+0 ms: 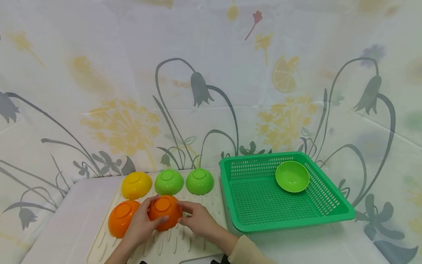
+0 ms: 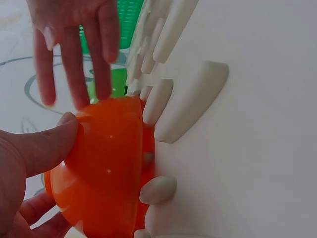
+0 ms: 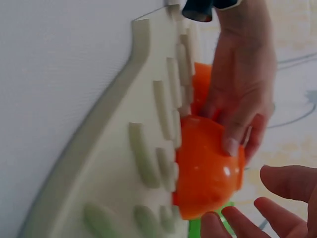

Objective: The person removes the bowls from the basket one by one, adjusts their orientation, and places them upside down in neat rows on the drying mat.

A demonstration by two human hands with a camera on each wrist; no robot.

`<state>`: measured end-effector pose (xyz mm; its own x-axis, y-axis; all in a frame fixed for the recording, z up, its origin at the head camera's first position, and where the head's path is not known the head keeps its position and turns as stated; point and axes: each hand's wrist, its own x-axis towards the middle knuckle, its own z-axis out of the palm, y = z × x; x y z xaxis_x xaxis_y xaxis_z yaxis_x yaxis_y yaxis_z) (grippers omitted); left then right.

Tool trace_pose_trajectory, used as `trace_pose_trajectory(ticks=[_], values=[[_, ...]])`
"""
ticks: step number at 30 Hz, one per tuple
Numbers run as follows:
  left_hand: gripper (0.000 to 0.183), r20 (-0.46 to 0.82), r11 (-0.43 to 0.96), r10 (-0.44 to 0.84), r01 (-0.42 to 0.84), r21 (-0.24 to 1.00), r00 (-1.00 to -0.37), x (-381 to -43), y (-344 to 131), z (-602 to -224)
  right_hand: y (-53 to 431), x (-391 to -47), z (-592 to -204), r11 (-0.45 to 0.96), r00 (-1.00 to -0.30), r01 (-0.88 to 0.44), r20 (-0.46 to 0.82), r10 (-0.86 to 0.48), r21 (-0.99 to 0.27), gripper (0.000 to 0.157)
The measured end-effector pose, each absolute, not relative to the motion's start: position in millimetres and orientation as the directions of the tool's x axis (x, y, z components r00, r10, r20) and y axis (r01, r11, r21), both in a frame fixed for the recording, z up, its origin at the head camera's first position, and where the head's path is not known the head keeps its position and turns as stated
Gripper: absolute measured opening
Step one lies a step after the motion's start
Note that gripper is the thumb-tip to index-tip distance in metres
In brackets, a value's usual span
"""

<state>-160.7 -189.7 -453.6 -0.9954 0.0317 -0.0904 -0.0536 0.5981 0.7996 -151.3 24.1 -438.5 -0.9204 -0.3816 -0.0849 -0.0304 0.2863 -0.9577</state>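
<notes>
An orange bowl [image 1: 165, 209] sits upside down on a cream draining mat [image 1: 174, 242]. My left hand [image 1: 142, 224] grips it from the left, with the thumb [image 2: 54, 144] on its near side and the fingers around the far side. On the right, my right hand [image 1: 199, 219] is spread beside the same bowl, its fingertips [image 3: 210, 220] close to the wall. Behind the left hand rests another upturned orange bowl [image 1: 120, 222], partly covered by that hand. A yellow bowl [image 1: 136, 185] and two green bowls [image 1: 169, 182] [image 1: 199, 181] stand upside down along the mat's back.
Right of the mat is a green plastic basket [image 1: 280, 223] with perforated walls. A light green bowl [image 1: 292, 176] leans, mouth up, in its back right corner. A patterned cloth [image 1: 214, 121] hangs behind the white table [image 1: 69, 216].
</notes>
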Motion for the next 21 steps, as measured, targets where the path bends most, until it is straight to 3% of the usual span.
trace_pose_trajectory(ticks=[13, 21], values=[[0.077, -0.112, 0.624, 0.017, -0.077, 0.778, -0.994, -159, -186, -450, 55, -141, -377, 0.144, -0.934, -0.066, 0.01, -0.357, -0.987, 0.042], [0.075, -0.082, 0.633, 0.017, -0.053, 0.772, -0.996, -158, -187, -452, 104, -149, -343, 0.113, -0.94, -0.145, 0.101, -0.327, -0.983, 0.047]])
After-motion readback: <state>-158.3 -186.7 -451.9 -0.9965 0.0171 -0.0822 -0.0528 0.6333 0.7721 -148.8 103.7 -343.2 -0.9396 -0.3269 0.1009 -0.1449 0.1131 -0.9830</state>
